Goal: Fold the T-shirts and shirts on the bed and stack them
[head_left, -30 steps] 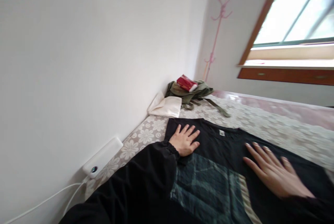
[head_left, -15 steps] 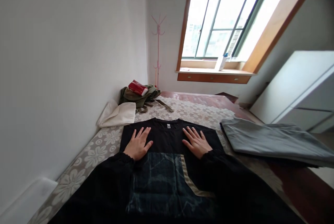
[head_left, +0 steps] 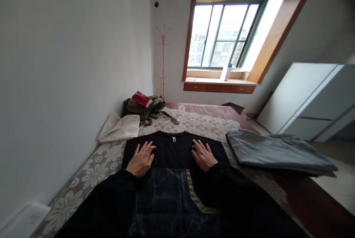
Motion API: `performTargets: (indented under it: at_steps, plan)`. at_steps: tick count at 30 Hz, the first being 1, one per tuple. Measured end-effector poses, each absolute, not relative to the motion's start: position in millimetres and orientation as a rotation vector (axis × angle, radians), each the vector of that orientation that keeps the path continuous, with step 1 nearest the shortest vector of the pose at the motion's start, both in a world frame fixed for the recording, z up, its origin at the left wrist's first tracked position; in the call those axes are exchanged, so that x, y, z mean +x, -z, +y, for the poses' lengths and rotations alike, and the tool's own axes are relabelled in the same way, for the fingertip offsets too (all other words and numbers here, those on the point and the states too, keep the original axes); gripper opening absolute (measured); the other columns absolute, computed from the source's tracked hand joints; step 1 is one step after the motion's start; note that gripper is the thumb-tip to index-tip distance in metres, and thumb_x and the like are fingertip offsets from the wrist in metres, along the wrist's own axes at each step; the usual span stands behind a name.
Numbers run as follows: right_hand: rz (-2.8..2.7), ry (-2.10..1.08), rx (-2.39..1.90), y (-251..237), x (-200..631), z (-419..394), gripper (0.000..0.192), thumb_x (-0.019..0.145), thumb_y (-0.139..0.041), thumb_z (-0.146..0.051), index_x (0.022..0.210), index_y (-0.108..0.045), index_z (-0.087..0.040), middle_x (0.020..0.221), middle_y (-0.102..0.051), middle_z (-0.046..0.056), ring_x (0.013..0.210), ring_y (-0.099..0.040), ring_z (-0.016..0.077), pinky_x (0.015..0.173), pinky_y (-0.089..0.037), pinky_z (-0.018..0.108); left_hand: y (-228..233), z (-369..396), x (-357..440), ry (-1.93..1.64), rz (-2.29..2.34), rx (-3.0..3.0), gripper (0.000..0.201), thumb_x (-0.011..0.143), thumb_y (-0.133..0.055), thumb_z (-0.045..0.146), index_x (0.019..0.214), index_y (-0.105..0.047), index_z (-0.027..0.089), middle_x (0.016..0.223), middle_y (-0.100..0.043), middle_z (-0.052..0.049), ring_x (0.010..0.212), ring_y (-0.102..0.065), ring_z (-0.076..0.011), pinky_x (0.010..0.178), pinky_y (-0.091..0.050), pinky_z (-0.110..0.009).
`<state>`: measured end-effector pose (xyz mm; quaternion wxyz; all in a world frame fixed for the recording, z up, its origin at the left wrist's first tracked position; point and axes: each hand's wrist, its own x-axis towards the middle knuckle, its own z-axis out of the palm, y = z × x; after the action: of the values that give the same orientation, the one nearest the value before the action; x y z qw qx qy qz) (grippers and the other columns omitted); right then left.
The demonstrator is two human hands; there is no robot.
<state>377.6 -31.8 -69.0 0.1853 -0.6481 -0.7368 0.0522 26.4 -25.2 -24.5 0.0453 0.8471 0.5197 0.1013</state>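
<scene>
A black T-shirt (head_left: 169,153) lies spread out face up, its collar and small white label pointing away from me. Its lower front carries a dark blue-green marbled panel with a tan stripe along one side. My left hand (head_left: 141,158) rests on the shirt's left shoulder area, fingers apart and palm down. On the opposite side my right hand (head_left: 203,155) lies on the cloth near the right shoulder, its fingers a little bent and loosely spread. Neither hand grips the fabric. The shirt's lower edge is hidden by my dark sleeves and the frame's bottom.
Folded grey clothing (head_left: 277,153) is stacked on the right. Further back on the left are a cream cloth (head_left: 119,129) and an olive backpack (head_left: 141,112) with a red packet (head_left: 142,99) on it. A floral lace cover (head_left: 97,171) lies underneath, beside the left wall.
The camera view has tilted up and shifted slightly, moving the scene left and down. My hands stay on the shirt, with the fingers slightly more bent than before.
</scene>
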Motion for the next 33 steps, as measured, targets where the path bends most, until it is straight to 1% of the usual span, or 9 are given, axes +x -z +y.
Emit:
performTargets:
  at_steps: [2, 4, 7, 9, 16, 20, 25, 27, 33]
  plan:
    - [-2.056, -0.164, -1.805, 67.1, 380.4, -29.7, 0.049, 0.101, -0.039, -0.025, 0.145, -0.059, -0.020, 0.156, -0.057, 0.010, 0.159, -0.034, 0.0295, 0.130, -0.018, 0.064, 24.9, -24.6, 26.5, -0.324, 1.587, 2.583, 0.048, 0.107, -0.033, 0.028, 0.150, -0.055, 0.026, 0.169, -0.041, -0.006, 0.161, -0.031, -0.0258, 0.133, -0.019, -0.061]
    - [-2.046, -0.164, -1.794, 64.4, 385.8, -27.3, 0.056, 0.093, -0.040, -0.012, 0.143, -0.061, -0.021, 0.148, -0.064, 0.008, 0.155, -0.041, 0.0259, 0.130, -0.023, 0.059, 26.0, -23.6, 26.3, -0.336, 1.586, 2.577, 0.048, 0.107, -0.034, 0.029, 0.150, -0.055, 0.028, 0.169, -0.042, -0.006, 0.160, -0.032, -0.0263, 0.133, -0.020, -0.062]
    - [-2.017, -0.151, -1.772, 59.7, 393.7, -25.6, 0.059, 0.080, -0.041, -0.003, 0.129, -0.068, -0.022, 0.152, -0.061, 0.007, 0.148, -0.049, 0.0230, 0.128, -0.032, 0.052, 27.8, -21.8, 25.6, -0.337, 1.583, 2.569, 0.049, 0.107, -0.034, 0.031, 0.151, -0.055, 0.029, 0.169, -0.042, -0.005, 0.160, -0.033, -0.0266, 0.133, -0.020, -0.061]
    - [-2.016, -0.144, -1.748, 57.2, 395.5, -26.5, 0.055, 0.078, -0.043, -0.002, 0.121, -0.070, -0.022, 0.154, -0.059, 0.006, 0.144, -0.053, 0.0229, 0.126, -0.037, 0.048, 28.7, -21.0, 25.3, -0.342, 1.583, 2.571, 0.049, 0.108, -0.034, 0.032, 0.151, -0.056, 0.030, 0.169, -0.042, -0.005, 0.160, -0.033, -0.0262, 0.133, -0.020, -0.061]
    - [-2.055, -0.115, -1.713, 52.7, 388.1, -32.0, 0.043, 0.082, -0.047, -0.003, 0.110, -0.073, -0.022, 0.145, -0.065, 0.006, 0.141, -0.055, 0.0247, 0.124, -0.039, 0.046, 30.9, -20.4, 24.6, -0.347, 1.584, 2.580, 0.050, 0.106, -0.036, 0.031, 0.152, -0.056, 0.028, 0.168, -0.043, -0.005, 0.160, -0.034, -0.0272, 0.132, -0.022, -0.062]
    - [-2.074, -0.093, -1.720, 50.1, 386.7, -33.5, 0.040, 0.084, -0.049, -0.004, 0.110, -0.073, -0.023, 0.142, -0.067, 0.006, 0.139, -0.057, 0.0248, 0.123, -0.041, 0.046, 33.0, -17.9, 24.1, -0.384, 1.565, 2.565, 0.050, 0.105, -0.037, 0.030, 0.151, -0.059, 0.028, 0.167, -0.044, -0.004, 0.159, -0.035, -0.0281, 0.132, -0.025, -0.063]
    - [-2.076, -0.095, -1.733, 51.3, 382.4, -36.5, 0.040, 0.088, -0.048, -0.006, 0.118, -0.071, -0.021, 0.147, -0.064, 0.008, 0.145, -0.052, 0.0261, 0.127, -0.034, 0.047, 27.1, -17.3, 27.1, -0.537, 1.325, 2.563, 0.049, 0.105, -0.035, 0.024, 0.142, -0.067, 0.024, 0.163, -0.050, -0.003, 0.156, -0.040, -0.0215, 0.132, -0.034, -0.049]
    - [-2.072, -0.103, -1.746, 51.0, 380.2, -38.1, 0.040, 0.090, -0.047, -0.007, 0.121, -0.070, -0.020, 0.149, -0.063, 0.009, 0.146, -0.050, 0.0265, 0.128, -0.031, 0.048, 26.7, -17.6, 27.6, -0.538, 1.303, 2.547, 0.049, 0.104, -0.036, 0.024, 0.141, -0.068, 0.022, 0.159, -0.055, -0.004, 0.154, -0.045, -0.0212, 0.132, -0.035, -0.048]
    - [-2.075, -0.088, -1.767, 48.5, 377.1, -40.0, 0.039, 0.094, -0.043, -0.008, 0.119, -0.071, -0.018, 0.147, -0.064, 0.010, 0.144, -0.053, 0.0251, 0.128, -0.031, 0.046, 43.5, -11.8, 22.2, -0.581, 1.290, 2.586, 0.053, 0.104, -0.037, 0.021, 0.152, -0.060, 0.020, 0.158, -0.056, -0.006, 0.151, -0.049, -0.0217, 0.129, -0.038, -0.047]
